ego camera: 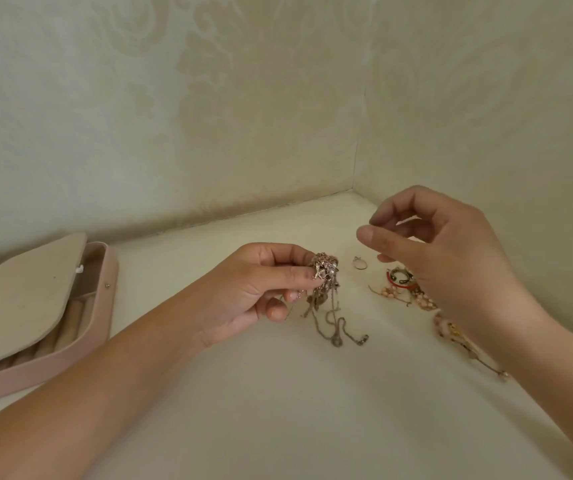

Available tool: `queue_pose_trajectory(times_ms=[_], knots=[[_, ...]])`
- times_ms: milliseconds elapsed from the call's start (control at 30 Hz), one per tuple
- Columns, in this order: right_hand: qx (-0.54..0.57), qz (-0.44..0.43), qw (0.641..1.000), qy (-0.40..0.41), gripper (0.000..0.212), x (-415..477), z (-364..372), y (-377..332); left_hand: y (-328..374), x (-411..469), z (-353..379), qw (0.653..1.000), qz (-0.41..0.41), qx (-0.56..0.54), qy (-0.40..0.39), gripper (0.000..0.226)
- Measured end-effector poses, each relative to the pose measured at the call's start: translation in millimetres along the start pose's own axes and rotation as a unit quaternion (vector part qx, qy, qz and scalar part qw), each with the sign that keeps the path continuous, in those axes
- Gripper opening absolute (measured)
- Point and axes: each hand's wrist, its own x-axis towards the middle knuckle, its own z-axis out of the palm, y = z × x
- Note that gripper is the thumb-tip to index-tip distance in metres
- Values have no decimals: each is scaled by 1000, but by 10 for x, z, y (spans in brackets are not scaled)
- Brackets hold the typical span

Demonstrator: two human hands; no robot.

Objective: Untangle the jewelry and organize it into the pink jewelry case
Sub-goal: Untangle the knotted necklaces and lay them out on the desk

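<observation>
The left hand (264, 285) pinches a tangle of jewelry (326, 270) between thumb and curled fingers, holding it just above the counter (278, 393). Thin silvery chains (335, 329) trail down from the knot, and their ends rest on the pale surface. The knot itself is too dense to tell how many pieces are in it.

The right hand (444, 251) is raised to the right of the tangle, apart from it. Its fingers are curled, with thumb tip and forefinger tip close together (whether a fine strand runs between them cannot be made out).

A small ring (360, 263) lies on the counter between the two hands. Beneath the right hand sits a loose heap of jewelry (396, 289) with pink beads and a red and dark hoop. The palm and wrist cover much of the heap. A pink beaded strand (451, 332) shows at the forearm's edge, with the rest hidden behind it.

The pink jewelry case (70, 344) lies open on the far left, cut off by the frame edge. A beige flap (25, 289) covers most of its inside, so only padded rolls along the near side and a compartment at the back show.
</observation>
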Motion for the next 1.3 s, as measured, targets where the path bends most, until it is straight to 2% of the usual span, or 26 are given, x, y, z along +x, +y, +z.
queue_pose_trajectory(times_ms=[133, 233, 300, 467, 667, 800, 900, 1033, 1067, 1167, 1233, 1300], knots=[[7, -44, 996, -82, 6, -73, 44, -39, -7, 9, -13, 1000, 3, 8, 0, 20], [-13, -56, 991, -123, 5, -120, 79, -28, -11, 9, -3, 1000, 4, 16, -1, 13], [-24, -59, 990, -124, 7, -128, 73, -17, -21, 19, -5, 1000, 10, 8, 2, 7], [-59, -84, 990, -101, 13, -117, 78, 24, -38, 44, -21, 999, 24, -11, 21, 9], [-95, -113, 986, -81, 6, -130, 86, 19, -61, 55, -48, 999, 44, 10, 4, 13], [-37, -32, 996, -78, 8, -52, 49, 37, -60, 69, -84, 998, 58, 1, 12, 9], [29, 27, 996, -74, 5, 29, -9, 58, -47, 78, -119, 996, 66, -55, 23, 6], [77, 60, 992, -77, 3, 65, -37, 58, -50, 78, -122, 991, 50, -120, 28, 6], [90, 65, 991, -78, 4, 66, -37, 58, -56, 81, -129, 991, 54, -121, 19, 12], [134, 89, 981, -104, 5, 64, -44, 54, -58, 82, -149, 996, 81, -43, 1, 36], [190, 114, 965, -143, 9, 60, -51, 51, -56, 87, -139, 995, 94, 18, 8, 38], [267, 146, 935, -185, 12, 53, -41, 48, -48, 89, -132, 995, 94, 26, 29, 29]])
